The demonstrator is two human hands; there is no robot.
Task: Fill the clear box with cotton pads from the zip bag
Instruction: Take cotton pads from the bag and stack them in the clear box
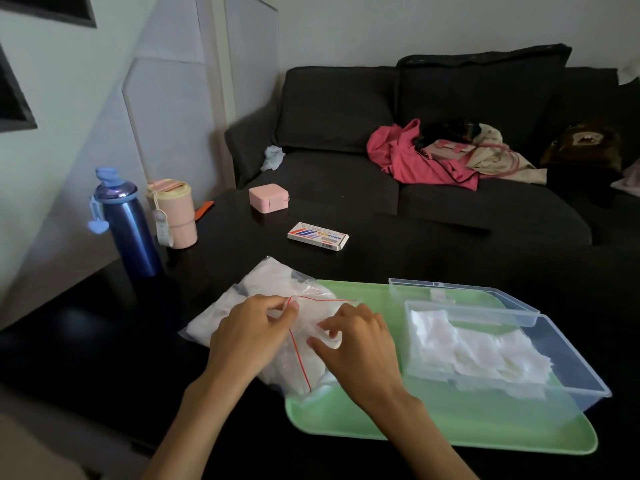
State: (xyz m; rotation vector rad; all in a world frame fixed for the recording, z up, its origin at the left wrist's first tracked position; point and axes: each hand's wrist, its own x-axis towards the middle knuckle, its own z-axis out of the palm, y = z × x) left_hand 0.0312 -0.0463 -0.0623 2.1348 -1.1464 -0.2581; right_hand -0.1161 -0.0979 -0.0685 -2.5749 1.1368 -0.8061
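Observation:
A clear zip bag (pixel 263 299) with a red seal line, full of white cotton pads, lies half on the left end of a green tray (pixel 450 427). My left hand (pixel 249 334) pinches the bag's mouth at the red line. My right hand (pixel 356 344) grips the opposite side of the mouth, fingers curled into the plastic. To the right on the tray stands the clear box (pixel 568 362), its hinged lid open behind it. A layer of white cotton pads (pixel 467 355) lies inside it.
On the black table stand a blue bottle (pixel 128 223), a pink cup (pixel 173 213), a small pink case (pixel 268 197) and a flat printed carton (pixel 318 236). Behind is a dark sofa (pixel 346 133) with pink clothes (pixel 408 157).

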